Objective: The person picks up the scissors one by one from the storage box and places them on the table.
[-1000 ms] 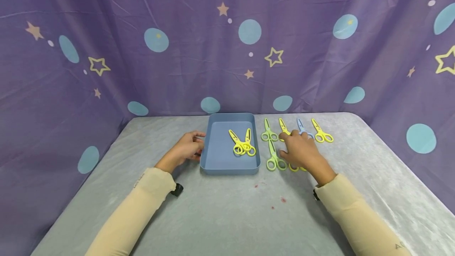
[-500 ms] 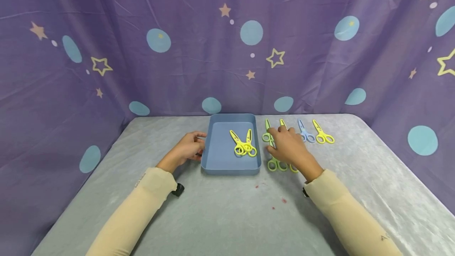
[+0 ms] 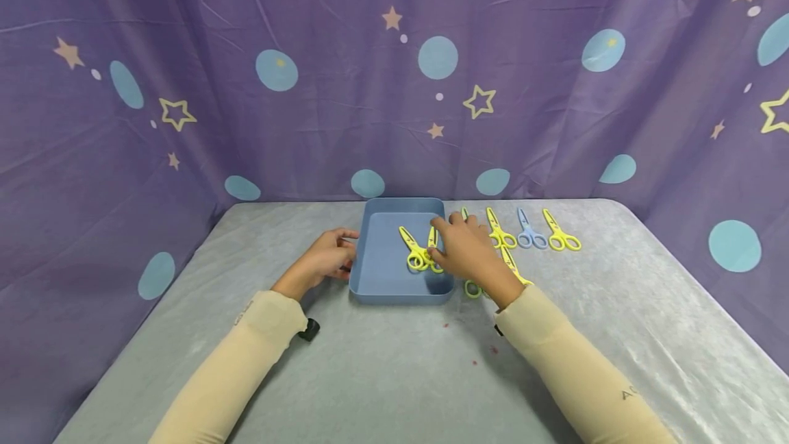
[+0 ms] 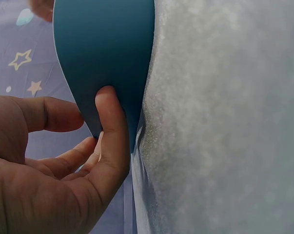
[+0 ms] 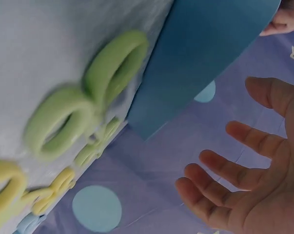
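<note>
My left hand (image 3: pixel 317 262) is at the left side of a blue tray (image 3: pixel 385 297). Its fingertips touch the tray's outer wall (image 4: pixel 103 44) in the left wrist view. Above the tray's right wall hovers my right hand (image 3: pixel 465 249), fingers spread and nothing held, as the right wrist view of that hand (image 5: pixel 254 180) confirms. Two pairs of yellow scissors (image 3: pixel 414 252) lie crossed inside the tray, the right one partly hidden by my right hand. Green scissors (image 5: pixel 61 122) lie beside the tray, mostly covered by that hand in the head view.
Right of the tray, a back row holds yellow scissors (image 3: pixel 499 231), blue scissors (image 3: pixel 531 237) and more yellow scissors (image 3: pixel 561 235). Another yellow pair (image 3: pixel 511 262) lies nearer, partly behind the right arm. A purple curtain (image 3: pixel 345 88) hangs behind the table (image 3: pixel 394 375).
My right hand has moved left, from over the scissors to the tray's right wall, uncovering yellow and blue scissors. The left hand stays at the tray's side.
</note>
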